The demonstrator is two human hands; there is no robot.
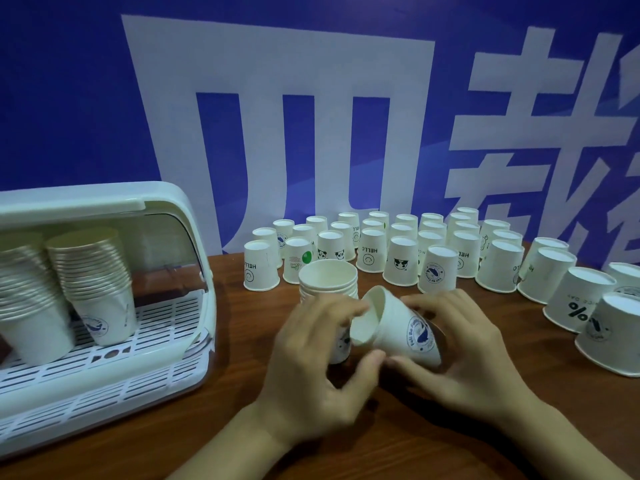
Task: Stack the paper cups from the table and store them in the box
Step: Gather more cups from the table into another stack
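Here, both hands work near the middle of the brown wooden counter, close in front of the camera. The left hand has its fingers curled round a short upright stack of paper cups, whose open mouth faces up just behind the knuckles; the lower part of that stack is hidden by the hand. The right hand grips a single paper cup with a blue round emblem, thumb beneath and fingers over its base end. This cup is tilted far over, almost on its side, with its open mouth turned left toward the stack and its rim just beside the left hand's fingertips. Whether it touches the stack cannot be told. Behind the hands, many more cups stand upside down in rows along the back of the counter, and the rows curve round to the right edge, where some bear prints such as "HELLO", panda faces and a percent sign. At the left stands the white plastic box, with a rounded top and a slatted floor, its front open toward the hands. Inside it are two tall stacks of nested cups, leaning a little to the left. A blue wall with large white characters fills the background.
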